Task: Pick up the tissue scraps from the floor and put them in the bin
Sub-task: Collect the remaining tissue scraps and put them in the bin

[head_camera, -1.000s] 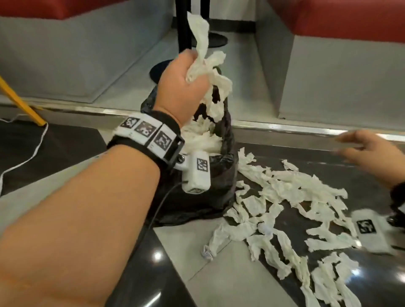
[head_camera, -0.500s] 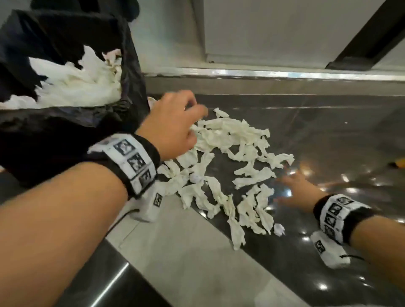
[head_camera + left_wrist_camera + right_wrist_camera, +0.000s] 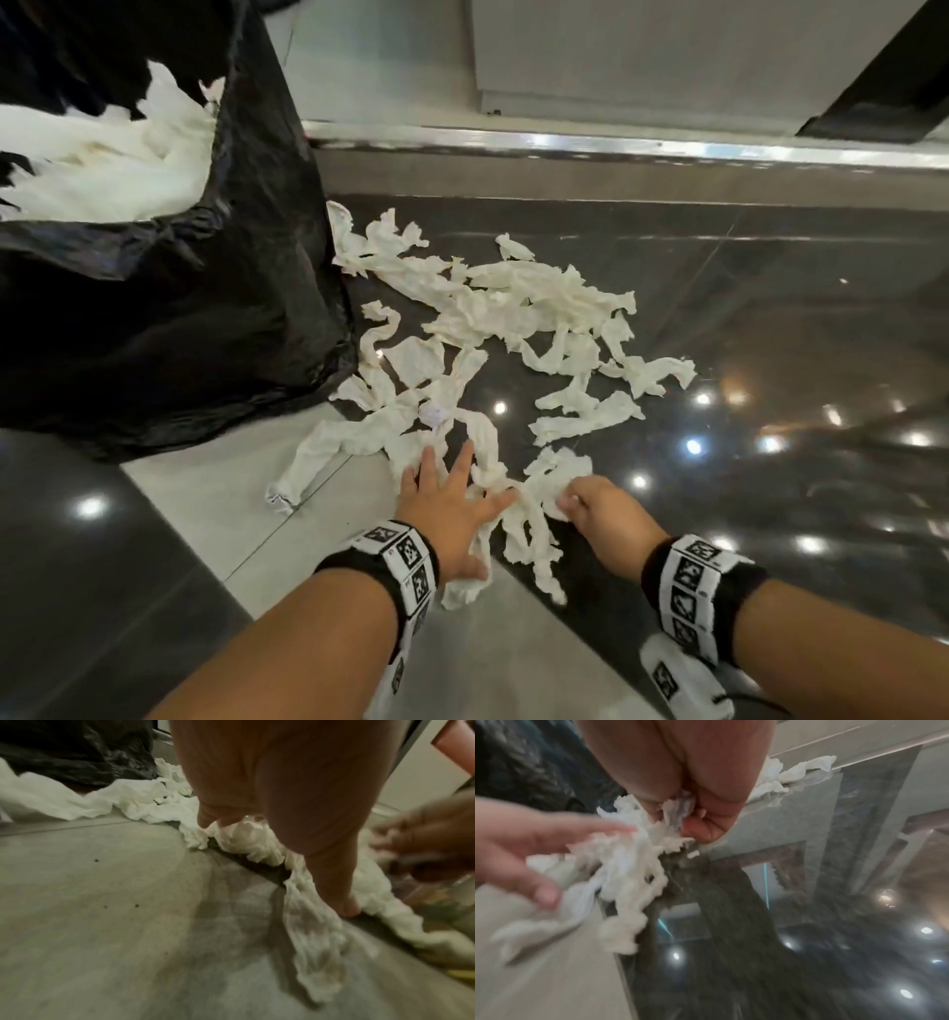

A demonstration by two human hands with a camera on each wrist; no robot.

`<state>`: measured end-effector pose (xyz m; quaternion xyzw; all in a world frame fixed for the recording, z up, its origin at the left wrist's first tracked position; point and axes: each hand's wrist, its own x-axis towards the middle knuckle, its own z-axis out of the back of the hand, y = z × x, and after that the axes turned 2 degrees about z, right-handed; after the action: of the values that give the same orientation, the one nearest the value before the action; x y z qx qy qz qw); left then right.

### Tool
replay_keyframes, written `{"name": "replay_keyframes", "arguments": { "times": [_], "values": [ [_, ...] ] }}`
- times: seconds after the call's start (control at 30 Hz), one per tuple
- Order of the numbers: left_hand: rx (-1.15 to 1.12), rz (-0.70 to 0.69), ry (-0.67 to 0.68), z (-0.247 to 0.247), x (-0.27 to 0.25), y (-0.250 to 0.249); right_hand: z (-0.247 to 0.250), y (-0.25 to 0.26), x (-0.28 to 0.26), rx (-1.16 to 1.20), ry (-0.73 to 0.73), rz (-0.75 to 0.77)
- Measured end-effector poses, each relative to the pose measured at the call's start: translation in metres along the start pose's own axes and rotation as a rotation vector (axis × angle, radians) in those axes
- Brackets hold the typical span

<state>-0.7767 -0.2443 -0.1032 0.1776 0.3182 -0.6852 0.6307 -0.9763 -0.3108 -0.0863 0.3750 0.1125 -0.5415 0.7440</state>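
Note:
Several white tissue scraps [image 3: 513, 313] lie strewn over the dark glossy floor, right of the bin [image 3: 169, 329], which is lined with a black bag and holds white tissue [image 3: 102, 164]. My left hand [image 3: 452, 498] lies flat with spread fingers on the nearest scraps [image 3: 246, 835]. Just right of it, my right hand [image 3: 590, 506] has its fingers curled round a bunch of tissue scraps [image 3: 677, 811]. The wrist views are blurred.
A metal-edged step [image 3: 616, 149] runs across the back, with a grey wall above it. A light grey floor tile [image 3: 246, 503] lies under my left arm; dark polished tiles with light reflections spread to the right.
My left hand dropped its tissue at the bin, came down and now presses flat on the near scraps. My right hand moved left and closed on a bunch of scraps.

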Motion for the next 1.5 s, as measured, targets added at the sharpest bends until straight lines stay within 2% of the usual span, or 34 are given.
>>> {"name": "replay_keyframes", "arguments": {
  "times": [0.07, 0.2, 0.3, 0.37, 0.43, 0.5, 0.57, 0.67, 0.8, 0.93, 1.1, 1.2, 1.33, 1.43, 1.5],
  "values": [
    [0.039, 0.015, -0.006, -0.005, 0.002, 0.001, 0.009, 0.009, 0.003, 0.057, -0.086, 0.015],
    [0.035, 0.035, -0.115, -0.001, -0.001, 0.006, 0.023, 0.018, 0.010, 0.154, -0.190, 0.028],
    [-0.137, 0.062, -0.201, 0.011, -0.005, 0.016, 0.025, 0.028, 0.011, 0.227, -0.211, 0.028],
    [-0.230, 0.085, -0.262, 0.019, -0.010, 0.022, 0.020, 0.030, 0.013, 0.201, -0.213, 0.118],
    [-0.321, 0.115, -0.319, 0.022, -0.014, 0.029, 0.013, 0.033, 0.012, 0.042, -0.132, 0.228],
    [-0.370, 0.153, -0.341, 0.023, -0.017, 0.035, 0.001, 0.033, 0.010, -0.226, 0.057, 0.352],
    [-0.376, 0.180, -0.337, 0.022, -0.022, 0.041, -0.015, 0.028, 0.011, -0.435, 0.219, 0.386],
    [-0.476, 0.278, -0.383, 0.025, -0.030, 0.048, -0.031, 0.018, 0.011, -0.533, 0.231, 0.400],
    [-0.538, 0.404, -0.499, 0.027, -0.034, 0.067, -0.029, 0.019, 0.010, -0.554, 0.172, 0.522],
    [-0.477, 0.409, -0.399, 0.023, -0.027, 0.093, -0.017, 0.035, 0.012, -0.437, 0.056, 0.514],
    [-0.417, 0.462, -0.196, 0.010, -0.024, 0.114, 0.008, 0.069, 0.009, -0.261, 0.006, 0.422],
    [-0.420, 0.457, -0.181, -0.002, -0.027, 0.120, 0.018, 0.078, 0.006, -0.167, -0.007, 0.365],
    [-0.348, 0.451, -0.145, 0.003, -0.028, 0.120, 0.015, 0.081, 0.012, 0.005, -0.093, 0.369],
    [-0.323, 0.414, -0.079, 0.006, -0.027, 0.118, 0.013, 0.083, 0.027, 0.033, -0.161, 0.310],
    [-0.344, 0.398, -0.103, 0.007, -0.028, 0.118, 0.015, 0.084, 0.039, 0.002, -0.172, 0.307]
  ]
}}
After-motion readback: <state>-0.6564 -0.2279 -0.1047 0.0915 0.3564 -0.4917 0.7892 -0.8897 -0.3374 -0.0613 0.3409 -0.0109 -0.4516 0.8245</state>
